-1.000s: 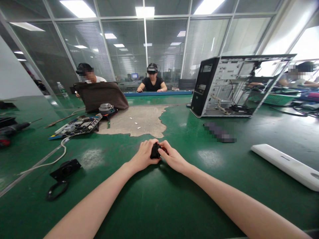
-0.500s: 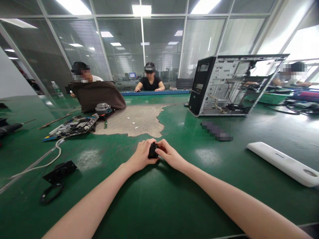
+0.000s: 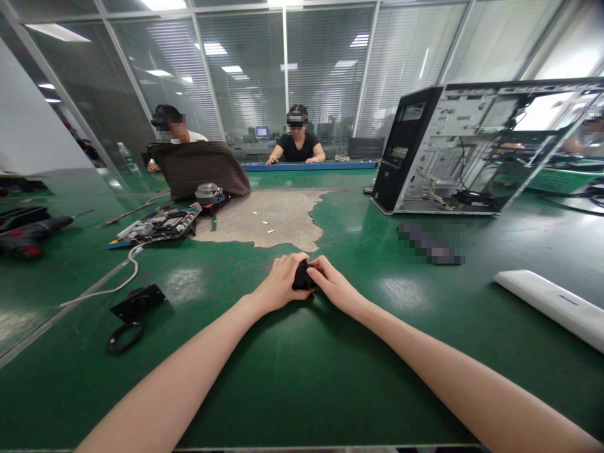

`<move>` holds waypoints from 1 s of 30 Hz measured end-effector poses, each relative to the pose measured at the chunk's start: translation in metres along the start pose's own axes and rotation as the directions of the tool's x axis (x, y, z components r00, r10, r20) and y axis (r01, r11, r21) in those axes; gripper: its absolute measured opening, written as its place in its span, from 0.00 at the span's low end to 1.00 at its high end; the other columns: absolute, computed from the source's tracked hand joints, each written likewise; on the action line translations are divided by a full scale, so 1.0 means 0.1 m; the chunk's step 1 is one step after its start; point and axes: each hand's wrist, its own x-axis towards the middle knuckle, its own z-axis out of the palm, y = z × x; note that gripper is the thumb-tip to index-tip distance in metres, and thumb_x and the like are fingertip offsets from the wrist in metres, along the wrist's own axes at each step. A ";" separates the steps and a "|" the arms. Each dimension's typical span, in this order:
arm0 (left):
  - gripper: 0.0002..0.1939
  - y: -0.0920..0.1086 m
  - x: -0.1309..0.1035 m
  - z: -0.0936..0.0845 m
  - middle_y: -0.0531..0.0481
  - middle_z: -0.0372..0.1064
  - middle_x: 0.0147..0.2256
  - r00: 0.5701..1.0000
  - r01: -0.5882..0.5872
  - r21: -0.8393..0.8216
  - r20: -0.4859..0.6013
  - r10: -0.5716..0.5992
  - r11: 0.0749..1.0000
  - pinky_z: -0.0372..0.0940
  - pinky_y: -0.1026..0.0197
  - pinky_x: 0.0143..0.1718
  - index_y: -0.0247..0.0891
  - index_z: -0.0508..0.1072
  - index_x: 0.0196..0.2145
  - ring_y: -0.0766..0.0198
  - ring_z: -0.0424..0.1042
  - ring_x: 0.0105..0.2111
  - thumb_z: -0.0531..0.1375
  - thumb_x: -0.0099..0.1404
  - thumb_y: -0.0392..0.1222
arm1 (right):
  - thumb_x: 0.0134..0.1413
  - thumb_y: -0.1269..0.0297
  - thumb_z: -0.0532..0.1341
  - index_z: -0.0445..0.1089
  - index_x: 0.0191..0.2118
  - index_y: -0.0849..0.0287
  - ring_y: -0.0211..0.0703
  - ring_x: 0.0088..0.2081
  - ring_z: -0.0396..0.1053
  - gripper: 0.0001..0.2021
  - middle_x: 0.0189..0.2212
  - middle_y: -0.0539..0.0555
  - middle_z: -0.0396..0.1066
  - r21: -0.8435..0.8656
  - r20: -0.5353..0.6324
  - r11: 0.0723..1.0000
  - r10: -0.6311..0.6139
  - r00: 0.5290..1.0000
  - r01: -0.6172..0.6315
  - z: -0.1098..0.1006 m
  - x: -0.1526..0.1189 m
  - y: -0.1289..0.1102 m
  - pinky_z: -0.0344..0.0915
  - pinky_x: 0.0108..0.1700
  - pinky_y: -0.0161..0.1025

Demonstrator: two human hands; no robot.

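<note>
A small black block-shaped part (image 3: 301, 277) is between my two hands, low over the green table (image 3: 264, 377). My left hand (image 3: 282, 283) is closed around its left side, thumb below and fingers over the far side. My right hand (image 3: 333, 283) pinches its right edge with thumb and fingertips. What kind of part it is I cannot make out, as the fingers cover much of it. To the left of my hands lie a flat black piece with a round centre (image 3: 138, 302) and a black ring-shaped loop (image 3: 125, 337).
An opened computer case (image 3: 410, 151) stands at the right, near a pixelated dark object (image 3: 431, 244) and a long white device (image 3: 557, 302). At left are a circuit board (image 3: 158, 226), a pale cable (image 3: 101, 292) and a power drill (image 3: 35, 236). Co-workers sit across the table.
The view has turned slightly left, so the scene sits further right and the drill shows more fully. Both hands keep their hold on the black part, with little visible change in grip.
</note>
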 end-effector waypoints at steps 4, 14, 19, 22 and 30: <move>0.31 0.00 0.00 -0.01 0.47 0.59 0.44 1.000 0.008 -0.004 0.000 -0.008 1.000 0.54 0.53 0.44 0.41 0.51 0.49 0.55 0.60 0.43 0.62 0.51 0.42 | 0.54 0.64 0.53 0.57 0.37 0.56 0.38 0.34 0.64 0.05 0.31 0.49 0.63 0.062 0.071 0.996 -0.072 0.995 0.068 -0.04 -0.05 -0.06 0.61 0.39 0.39; 0.32 0.00 -0.01 0.00 0.46 0.58 0.46 1.000 0.014 -0.006 0.003 -0.014 1.000 0.54 0.52 0.44 0.42 0.51 0.49 0.54 0.60 0.43 0.62 0.50 0.42 | 0.54 0.61 0.53 0.57 0.32 0.57 0.36 0.31 0.62 0.06 0.27 0.47 0.61 0.076 -0.078 0.997 -0.013 0.997 0.019 0.03 0.03 -0.02 0.60 0.35 0.36; 0.31 0.01 -0.01 -0.02 0.47 0.59 0.45 1.000 0.018 -0.024 0.006 -0.018 1.000 0.54 0.52 0.44 0.42 0.51 0.49 0.54 0.60 0.43 0.61 0.51 0.42 | 0.54 0.62 0.52 0.59 0.35 0.57 0.39 0.34 0.63 0.05 0.31 0.49 0.64 0.030 -0.015 1.000 0.000 1.000 0.000 0.01 0.02 -0.01 0.60 0.39 0.40; 0.31 0.01 -0.01 -0.02 0.47 0.59 0.45 1.000 0.024 -0.028 0.007 -0.024 0.999 0.54 0.52 0.44 0.42 0.51 0.49 0.54 0.60 0.43 0.61 0.51 0.42 | 0.53 0.63 0.54 0.58 0.36 0.56 0.38 0.34 0.64 0.05 0.32 0.49 0.64 0.100 0.057 0.994 -0.056 0.997 0.050 -0.02 -0.03 -0.04 0.61 0.38 0.38; 0.31 0.01 -0.01 -0.01 0.46 0.58 0.45 1.000 0.026 -0.016 0.003 -0.026 1.000 0.54 0.52 0.44 0.41 0.52 0.49 0.53 0.60 0.43 0.62 0.50 0.43 | 0.54 0.61 0.53 0.57 0.35 0.56 0.38 0.33 0.64 0.05 0.29 0.48 0.64 0.159 -0.020 0.987 -0.027 0.999 0.030 0.02 -0.01 -0.02 0.61 0.37 0.38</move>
